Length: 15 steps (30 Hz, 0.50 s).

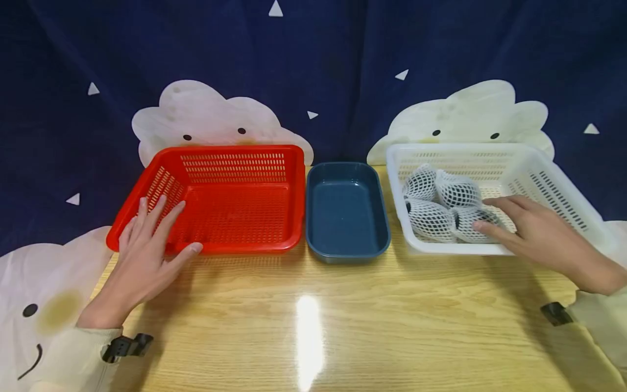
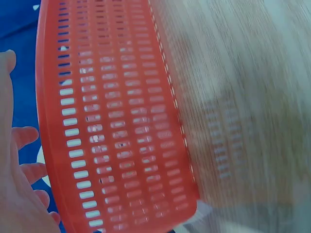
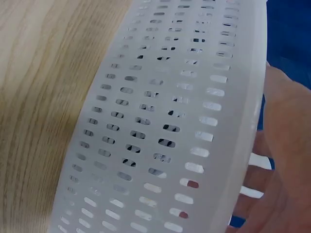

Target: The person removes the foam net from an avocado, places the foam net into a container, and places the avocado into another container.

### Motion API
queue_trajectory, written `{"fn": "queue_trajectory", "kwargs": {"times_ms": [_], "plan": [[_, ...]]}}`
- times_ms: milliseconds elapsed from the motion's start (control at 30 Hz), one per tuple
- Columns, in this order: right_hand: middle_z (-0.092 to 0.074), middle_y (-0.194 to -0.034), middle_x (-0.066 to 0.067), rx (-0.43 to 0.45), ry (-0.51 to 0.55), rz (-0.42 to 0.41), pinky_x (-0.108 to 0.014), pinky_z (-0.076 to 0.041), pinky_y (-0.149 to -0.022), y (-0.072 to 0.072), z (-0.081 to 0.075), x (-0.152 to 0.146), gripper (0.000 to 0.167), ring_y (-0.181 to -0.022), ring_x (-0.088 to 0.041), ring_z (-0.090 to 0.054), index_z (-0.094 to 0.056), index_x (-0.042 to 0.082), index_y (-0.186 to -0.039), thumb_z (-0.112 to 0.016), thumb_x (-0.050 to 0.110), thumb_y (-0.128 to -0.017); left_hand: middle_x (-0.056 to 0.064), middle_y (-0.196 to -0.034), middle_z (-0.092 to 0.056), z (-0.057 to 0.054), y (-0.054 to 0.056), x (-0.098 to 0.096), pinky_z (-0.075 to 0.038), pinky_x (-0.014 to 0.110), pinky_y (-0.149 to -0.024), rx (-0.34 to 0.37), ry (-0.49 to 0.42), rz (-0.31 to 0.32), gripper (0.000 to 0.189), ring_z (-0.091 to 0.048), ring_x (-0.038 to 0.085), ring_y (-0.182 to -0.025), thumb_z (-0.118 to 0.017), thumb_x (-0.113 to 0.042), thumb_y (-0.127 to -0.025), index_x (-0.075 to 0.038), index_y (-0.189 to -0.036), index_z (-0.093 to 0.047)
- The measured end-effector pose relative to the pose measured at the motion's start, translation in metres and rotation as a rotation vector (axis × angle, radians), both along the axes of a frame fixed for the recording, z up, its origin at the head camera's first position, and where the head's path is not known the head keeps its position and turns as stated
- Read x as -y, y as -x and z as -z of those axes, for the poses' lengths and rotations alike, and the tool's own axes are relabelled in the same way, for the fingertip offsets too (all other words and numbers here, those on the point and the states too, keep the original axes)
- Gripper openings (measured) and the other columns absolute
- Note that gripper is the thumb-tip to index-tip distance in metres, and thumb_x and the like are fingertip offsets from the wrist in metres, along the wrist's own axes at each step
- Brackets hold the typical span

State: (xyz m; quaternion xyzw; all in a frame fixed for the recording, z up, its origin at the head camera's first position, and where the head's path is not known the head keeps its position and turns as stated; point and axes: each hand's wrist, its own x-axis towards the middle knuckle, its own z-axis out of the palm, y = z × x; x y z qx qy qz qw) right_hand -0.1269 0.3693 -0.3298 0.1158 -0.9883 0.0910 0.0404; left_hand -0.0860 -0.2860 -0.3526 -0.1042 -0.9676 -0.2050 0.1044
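Note:
My left hand [image 1: 147, 250] is over the front left corner of a red plastic basket [image 1: 294, 228], fingers spread, holding nothing. In the left wrist view its fingers [image 2: 31, 172] show beside the basket's rim. My right hand [image 1: 539, 234] reaches over the front rim of a white plastic basket [image 1: 578, 201]. Its thumb lies over the nearest of several rounded things in white foam netting [image 1: 472, 224], with the index fingertip by its far right side. The other netted things [image 1: 431, 220] sit grouped at the basket's left. The right wrist view shows mostly the slotted wall, hiding the fingertips.
Between the two baskets stands a dark blue rectangular tray [image 1: 348, 218], close to the red one. All three are at the back of a wooden table [image 1: 235, 316]. A navy cloth [image 1: 343, 71] with clouds and triangles hangs behind.

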Motion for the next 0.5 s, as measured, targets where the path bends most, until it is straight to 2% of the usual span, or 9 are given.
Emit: {"fn": "queue_trajectory", "kwargs": {"times_ms": [233, 367, 500], "plan": [[-0.064, -0.129, -0.026, -0.136, 0.0, -0.111, -0.064, -0.049, -0.091, 0.004, 0.004, 0.0, 0.052, -0.117, -0.046, -0.061, -0.068, 0.003, -0.126, -0.08, 0.037, -0.088, 0.014, -0.175, -0.014, -0.001, 0.0, -0.011, -0.004, 0.073, -0.123, -0.021, -0.014, 0.05, 0.088, 0.004, 0.042, -0.163, -0.071, -0.047, -0.092, -0.029, -0.165, -0.025], [-0.067, -0.124, -0.024, -0.204, 0.014, -0.175, -0.06, -0.05, -0.088, 0.009, 0.006, 0.0, 0.052, -0.112, -0.044, -0.064, -0.069, 0.005, -0.123, -0.086, 0.029, -0.08, 0.012, -0.175, -0.016, -0.002, -0.001, -0.018, -0.007, 0.071, -0.123, -0.029, -0.01, 0.066, 0.087, 0.001, 0.042, -0.163, -0.071, -0.047, -0.092, -0.028, -0.165, -0.026], [-0.07, -0.119, -0.023, -0.235, 0.015, -0.22, -0.057, -0.05, -0.086, 0.013, 0.005, 0.001, 0.055, -0.109, -0.042, -0.067, -0.071, 0.006, -0.121, -0.09, 0.023, -0.073, 0.011, -0.175, -0.017, -0.003, -0.004, -0.025, -0.01, 0.071, -0.123, -0.049, -0.001, 0.084, 0.086, -0.003, 0.044, -0.163, -0.07, -0.048, -0.092, -0.026, -0.164, -0.029]]}}
